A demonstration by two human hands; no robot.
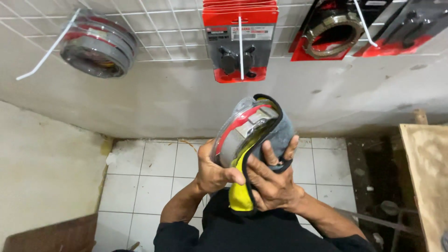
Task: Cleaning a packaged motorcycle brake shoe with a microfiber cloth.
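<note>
I saw both hands, left and right, pinching a round, clear-wrapped grey part with red band and a yellow-grey cloth.

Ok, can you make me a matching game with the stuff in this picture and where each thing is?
Things:
1. packaged round part
2. yellow and grey cloth
3. red-backed package
4. wooden board

Places:
A. hanging on the wire wall grid
B. at the right edge, over the floor
C. held in both hands
D. draped beneath the held package

Pairs: 1-C, 2-D, 3-A, 4-B
</note>
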